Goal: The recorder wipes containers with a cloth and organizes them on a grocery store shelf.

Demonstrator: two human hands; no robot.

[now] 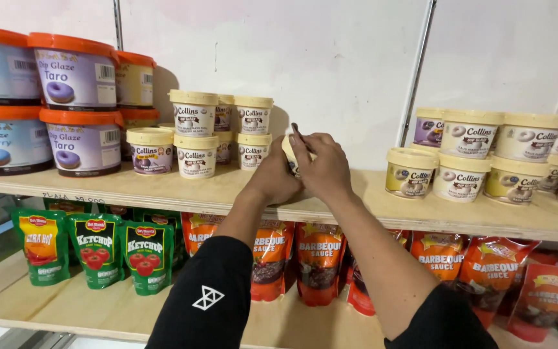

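the upper wooden shelf (163,194) carries tubs in groups by kind, labels facing out so they read from the aisle: big orange-lidded tubs (75,71) stacked 2 high at the left, then a cluster of small cream-lidded tubs (195,136) also 2 high, and another such cluster (479,152) at the right. below, green sauce pouches (95,249) and red sauce pouches (318,262) stand upright in a row. in the gap between the 2 cream clusters both hands meet over 1 small cream tub (290,155) – mostly hidden, sitting on or just above the shelf. the left hand (272,178) cups its side; the right hand (321,168) closes round it from the other side, fingers curled, as if steadying it.
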